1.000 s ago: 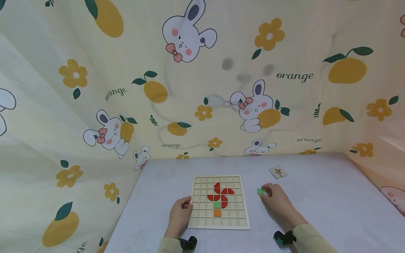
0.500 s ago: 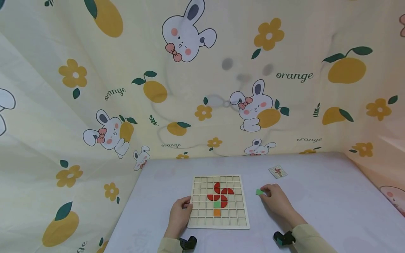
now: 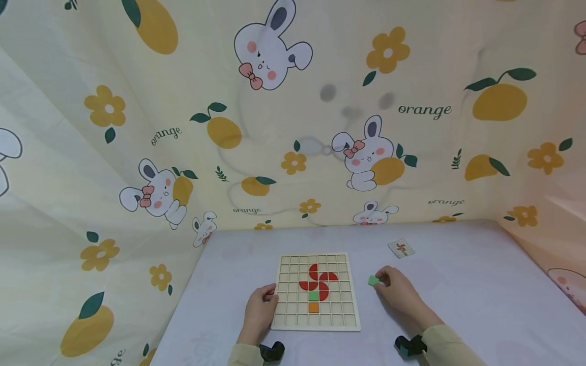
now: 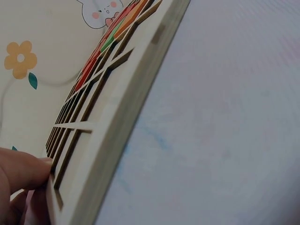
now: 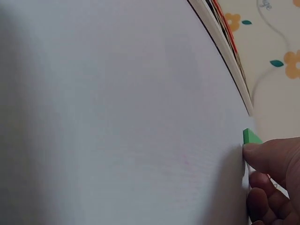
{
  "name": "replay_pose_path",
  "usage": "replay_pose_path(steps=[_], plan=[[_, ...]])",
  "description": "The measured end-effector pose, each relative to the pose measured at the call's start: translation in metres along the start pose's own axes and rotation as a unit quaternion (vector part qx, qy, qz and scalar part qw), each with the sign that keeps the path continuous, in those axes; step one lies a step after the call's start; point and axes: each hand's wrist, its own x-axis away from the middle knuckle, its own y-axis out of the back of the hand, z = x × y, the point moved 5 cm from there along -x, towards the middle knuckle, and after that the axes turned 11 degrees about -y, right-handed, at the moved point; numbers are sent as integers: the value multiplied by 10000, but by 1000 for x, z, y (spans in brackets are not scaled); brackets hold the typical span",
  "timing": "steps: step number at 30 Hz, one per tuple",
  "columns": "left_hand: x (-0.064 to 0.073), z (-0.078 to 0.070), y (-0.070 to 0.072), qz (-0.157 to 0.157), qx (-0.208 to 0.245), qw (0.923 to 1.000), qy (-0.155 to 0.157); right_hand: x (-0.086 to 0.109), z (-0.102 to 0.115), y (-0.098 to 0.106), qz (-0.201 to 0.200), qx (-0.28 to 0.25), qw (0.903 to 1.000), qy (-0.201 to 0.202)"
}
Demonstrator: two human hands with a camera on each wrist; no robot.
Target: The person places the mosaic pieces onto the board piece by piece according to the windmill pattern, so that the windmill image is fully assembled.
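A square wooden grid board (image 3: 334,315) lies on the table in the head view. Four-bladed like a pinwheel, red quarter-round pieces (image 3: 324,291) sit in its cells, with a green square (image 3: 313,296) and an orange square (image 3: 313,307) below them. My left hand (image 3: 260,309) holds the board's left edge; the left wrist view has thumb and fingers (image 4: 26,171) at the rim. To the right of the board, my right hand (image 3: 399,290) pinches a small green block (image 3: 373,280) between thumb and fingers, close over the table. Part of that block (image 5: 251,136) is hidden by the thumb.
A small pattern card (image 3: 401,248) showing a similar red pinwheel lies behind the right hand. The table has a pale cover (image 3: 480,284). A printed curtain (image 3: 293,117) rises along the back and sides.
The green block has turned between the right fingers and shifted slightly toward the board and the person. The left hand and the board stay in place.
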Motion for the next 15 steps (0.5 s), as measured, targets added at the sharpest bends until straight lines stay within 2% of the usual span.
replay_pose_path(steps=[7,15], plan=[[1,1,1,20,17,10000,46,3,2,-3,183,-125,9997,-138],[1,1,0,11,54,10000,41,13,14,-7,198,-236,9995,-27]])
